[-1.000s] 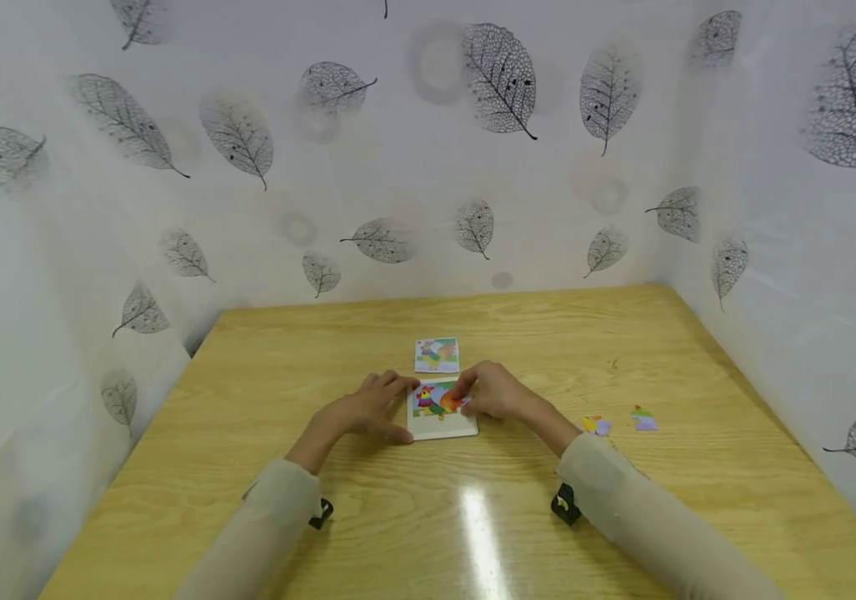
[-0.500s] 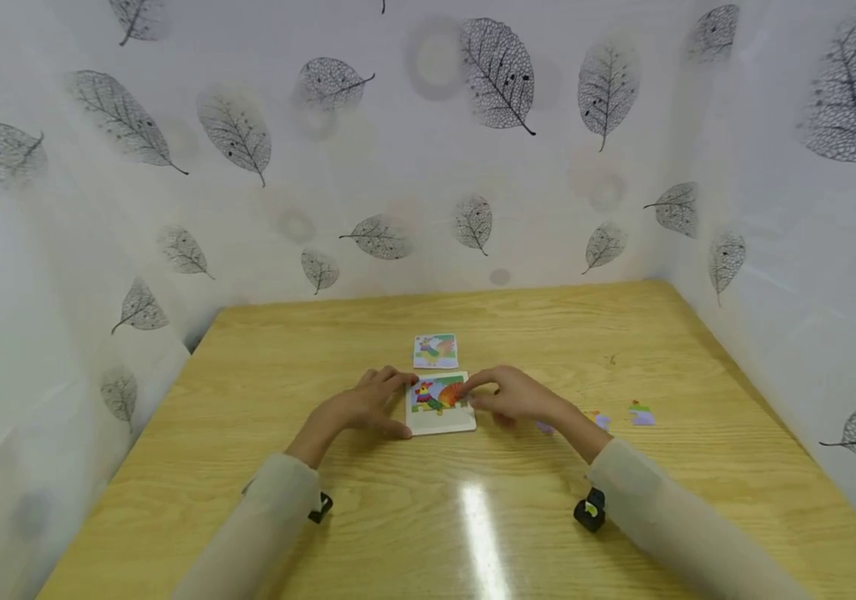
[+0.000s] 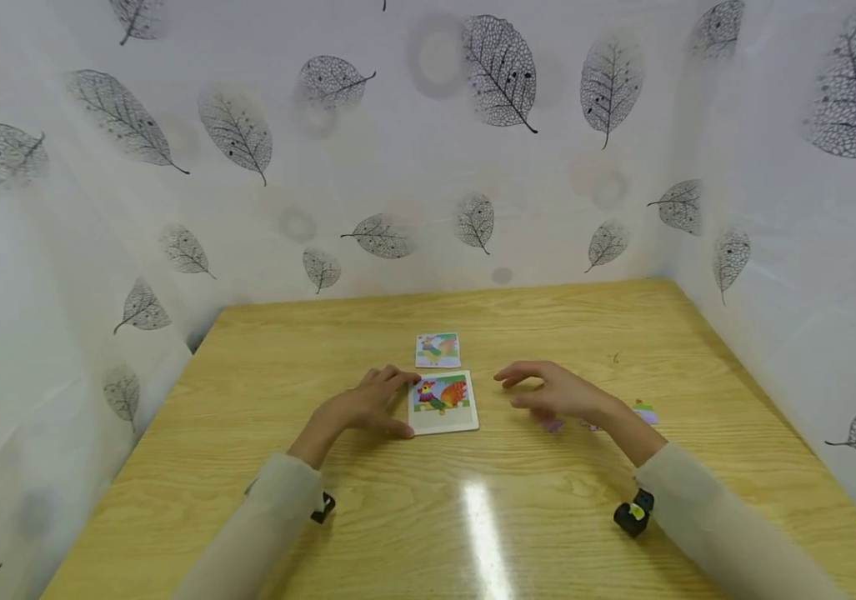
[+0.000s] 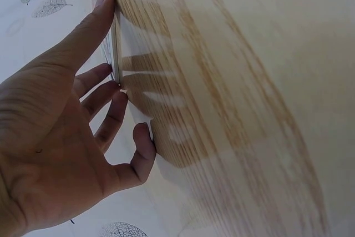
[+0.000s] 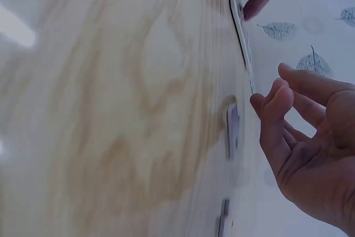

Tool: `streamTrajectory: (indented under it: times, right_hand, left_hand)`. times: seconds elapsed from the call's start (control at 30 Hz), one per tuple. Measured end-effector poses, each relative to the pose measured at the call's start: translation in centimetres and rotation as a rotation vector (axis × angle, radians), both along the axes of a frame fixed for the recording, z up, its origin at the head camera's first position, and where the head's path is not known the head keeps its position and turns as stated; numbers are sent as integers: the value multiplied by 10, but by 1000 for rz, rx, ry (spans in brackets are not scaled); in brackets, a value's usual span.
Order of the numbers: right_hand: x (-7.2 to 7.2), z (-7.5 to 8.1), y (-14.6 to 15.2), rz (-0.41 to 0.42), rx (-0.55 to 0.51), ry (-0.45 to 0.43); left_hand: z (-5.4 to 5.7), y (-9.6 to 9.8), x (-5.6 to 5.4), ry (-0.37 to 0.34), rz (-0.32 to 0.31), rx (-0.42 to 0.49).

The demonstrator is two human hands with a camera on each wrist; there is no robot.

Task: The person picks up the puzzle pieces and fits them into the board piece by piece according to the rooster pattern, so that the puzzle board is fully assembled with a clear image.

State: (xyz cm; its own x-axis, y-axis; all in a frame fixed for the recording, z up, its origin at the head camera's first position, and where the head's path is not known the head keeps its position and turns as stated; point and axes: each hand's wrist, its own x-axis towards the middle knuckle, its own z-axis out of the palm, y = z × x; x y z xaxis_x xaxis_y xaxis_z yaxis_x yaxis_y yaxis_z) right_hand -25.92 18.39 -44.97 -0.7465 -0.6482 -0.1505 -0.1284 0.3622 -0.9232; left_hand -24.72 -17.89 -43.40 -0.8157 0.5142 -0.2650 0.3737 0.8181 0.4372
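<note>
A pale puzzle board (image 3: 446, 422) lies flat on the table, its upper part filled with pieces showing a colourful rooster. The lower strip of the board is bare. My left hand (image 3: 362, 410) holds the board by its left side, thumb at the near corner and index finger at the far one; the left wrist view shows the board's edge (image 4: 117, 48) between thumb and fingers. To the right of the board, my right hand (image 3: 564, 392) hovers with loosely bent fingers and nothing in them. Loose puzzle pieces (image 3: 551, 425) lie beneath and beside it, partly hidden.
Just behind the board lies a square picture card (image 3: 438, 351) with the same rooster in paler colours. Another loose piece (image 3: 646, 412) rests farther right. A leaf-patterned white curtain (image 3: 397, 167) encloses the wooden table (image 3: 307, 350) at the back and sides.
My right hand, at the board's right side a second ago, has pulled away to the right. The orange tail piece now sits in the picture, uncovered. My left hand has stayed put.
</note>
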Motion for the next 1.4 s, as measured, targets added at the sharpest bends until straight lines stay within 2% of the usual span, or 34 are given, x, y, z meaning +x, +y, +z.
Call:
streamTrajectory:
  times: [0.2,0.43,0.67,0.83,1.1,1.4]
  right_hand:
    - [3,-2,26,-13,42,45]
    - [7,0,47,12,94,28]
    - [11,0,56,93,70,0]
    - [14,-1,56,104,44,3]
    - [15,-3,52,107,70,57]
    - [13,-6,51,138,152,186]
  left_hand:
    - [-1,-1,0,-10,14,9]
    - [-3,-3,-1,-11,7,8]
    - [-3,-2,0,-7,6,12]
    - [-5,-1,0,-8,8,5]
    - [-4,-1,-1,-7,13,10]
    - [-7,0,-1,8,17,-1]
